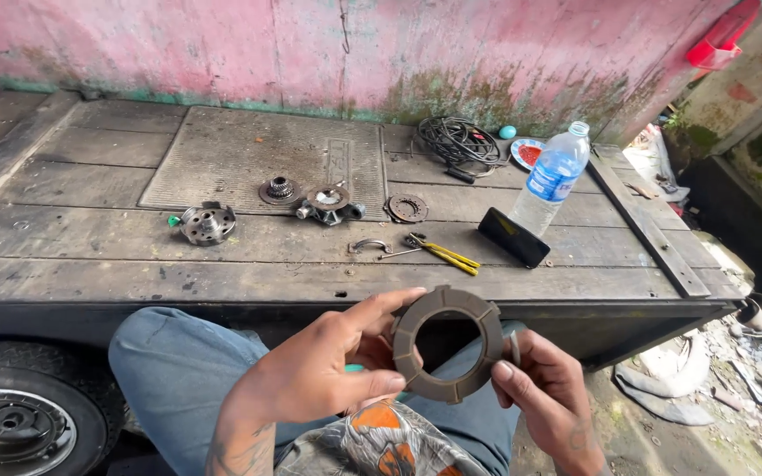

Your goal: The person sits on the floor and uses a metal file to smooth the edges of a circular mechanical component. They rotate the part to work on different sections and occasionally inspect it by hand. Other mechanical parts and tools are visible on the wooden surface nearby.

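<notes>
Fingers [381, 384] of left hand [315, 375] pinched on brown friction ring [448, 344], lower centre of frame, held upright over lap. Right hand [550, 397] grips ring's right edge, fingers closed; possibly a thin metal plate behind it, hard to tell. Above on wooden tabletop [90, 238]: yellow-handled pliers [441, 254], black phone [512, 237], water bottle [552, 178], metal hub parts [207, 222], centre-left.

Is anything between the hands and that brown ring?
No, nothing visible is in the way. Both hands already hold the ring: the left hand pinches its left edge with thumb and fingers, and the right hand grips its right edge. The other parts lie farther off on the wooden bed.
</notes>
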